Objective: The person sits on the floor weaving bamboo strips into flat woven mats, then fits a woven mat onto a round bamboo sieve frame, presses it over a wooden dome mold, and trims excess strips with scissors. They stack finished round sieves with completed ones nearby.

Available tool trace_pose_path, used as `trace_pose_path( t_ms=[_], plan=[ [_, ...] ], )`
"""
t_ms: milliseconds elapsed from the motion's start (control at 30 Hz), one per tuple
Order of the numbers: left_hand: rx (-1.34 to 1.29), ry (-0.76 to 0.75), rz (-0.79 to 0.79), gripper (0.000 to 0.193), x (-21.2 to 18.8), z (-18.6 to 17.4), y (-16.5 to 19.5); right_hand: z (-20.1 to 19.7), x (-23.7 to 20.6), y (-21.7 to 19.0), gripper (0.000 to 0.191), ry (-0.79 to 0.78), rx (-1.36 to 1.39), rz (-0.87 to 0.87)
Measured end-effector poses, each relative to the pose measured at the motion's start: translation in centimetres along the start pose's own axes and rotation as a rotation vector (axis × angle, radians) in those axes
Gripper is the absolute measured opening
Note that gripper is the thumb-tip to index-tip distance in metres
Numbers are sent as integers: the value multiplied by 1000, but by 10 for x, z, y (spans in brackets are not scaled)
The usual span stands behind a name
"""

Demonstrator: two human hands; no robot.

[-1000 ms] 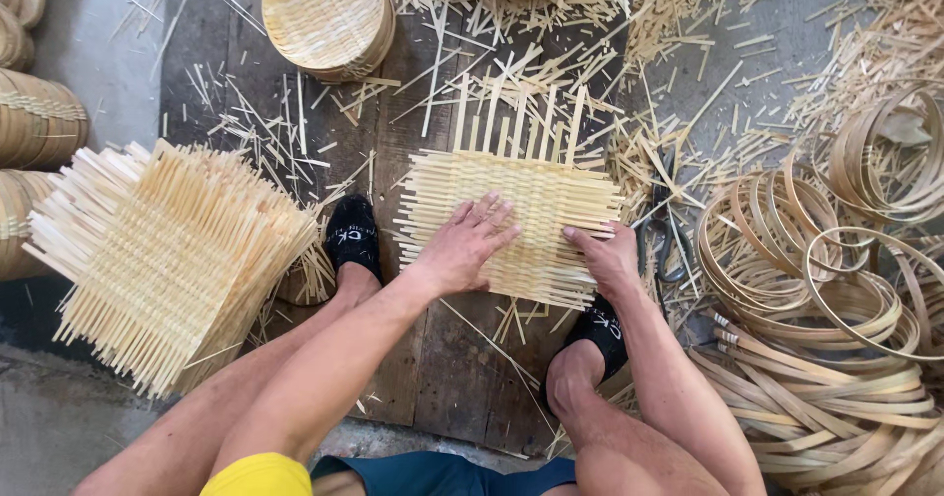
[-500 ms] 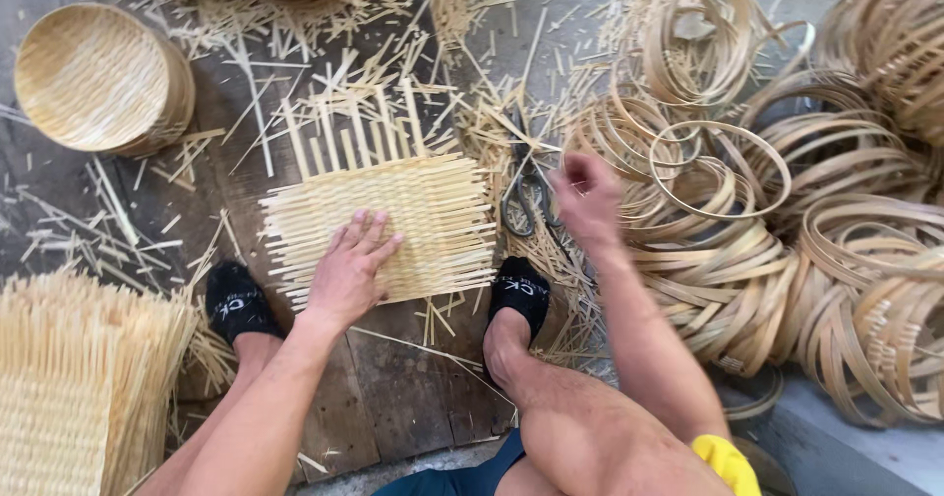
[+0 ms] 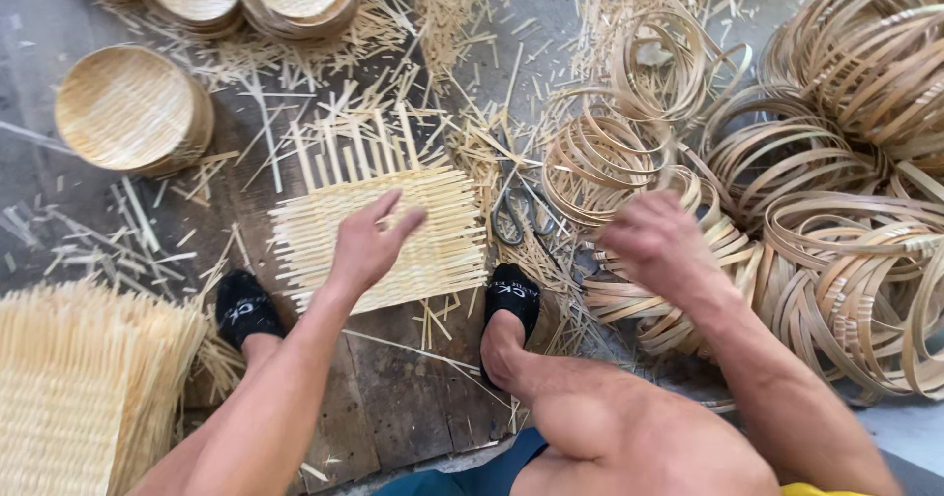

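Resting hand: left hand (image 3: 369, 245) lies palm-down on the woven bamboo mat (image 3: 383, 235), fingers spread and straight, clamped on nothing.
Mat: flat on the dark wooden board (image 3: 393, 398) at centre frame, loose slat ends sticking up toward the top of the picture.
Reaching hand: right hand (image 3: 654, 240), blurred, over the bamboo hoops (image 3: 649, 299) right of centre; fingers curled, but cannot tell whether they hold a hoop.
Hoops: piled in loose coils across the whole right side.
Scissors: scissors (image 3: 516, 216) on the floor between mat and hoops.
Feet: black socks (image 3: 511, 294) at the mat's lower edge, one at each corner.
Finished trays: round woven trays (image 3: 128, 108) stacked at upper left.
Mat stack: square woven mats (image 3: 69, 388) piled at lower left.
Litter: bamboo offcuts (image 3: 472, 14) scattered over the floor.
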State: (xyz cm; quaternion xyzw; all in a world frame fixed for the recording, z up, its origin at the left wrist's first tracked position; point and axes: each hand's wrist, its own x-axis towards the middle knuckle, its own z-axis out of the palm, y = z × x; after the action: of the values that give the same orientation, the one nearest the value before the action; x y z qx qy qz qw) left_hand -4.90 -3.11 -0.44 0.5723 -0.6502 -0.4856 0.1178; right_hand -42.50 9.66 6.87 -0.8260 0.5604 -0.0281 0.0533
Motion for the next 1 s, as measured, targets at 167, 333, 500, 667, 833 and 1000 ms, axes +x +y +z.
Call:
trace_pose_path(
  t_ms=[167, 333, 500, 667, 833, 1000],
  plan=[
    [-1083, -131, -180, 42, -3, -13, 46, -56, 57, -78, 44, -178, 140, -494],
    [-1135, -88, -60, 20, -42, -21, 61, -92, 105, -101, 47, 310, 155, -424],
    [-1120, -136, -55, 29, -70, -23, 71, -80, 132, -128, 19, 293, 347, -297],
    [-998, -295, -124, 70, -68, -43, 73, -77, 142, -155, 16, 211, 346, -513],
    [-1071, -430, -308, 73, -71, -33, 78, -73, 145, -172, 17, 299, 224, -553],
    [-1082, -226, -308, 73, -84, -17, 76, -48, 138, -175, 13, 346, 161, -399]
  ],
)
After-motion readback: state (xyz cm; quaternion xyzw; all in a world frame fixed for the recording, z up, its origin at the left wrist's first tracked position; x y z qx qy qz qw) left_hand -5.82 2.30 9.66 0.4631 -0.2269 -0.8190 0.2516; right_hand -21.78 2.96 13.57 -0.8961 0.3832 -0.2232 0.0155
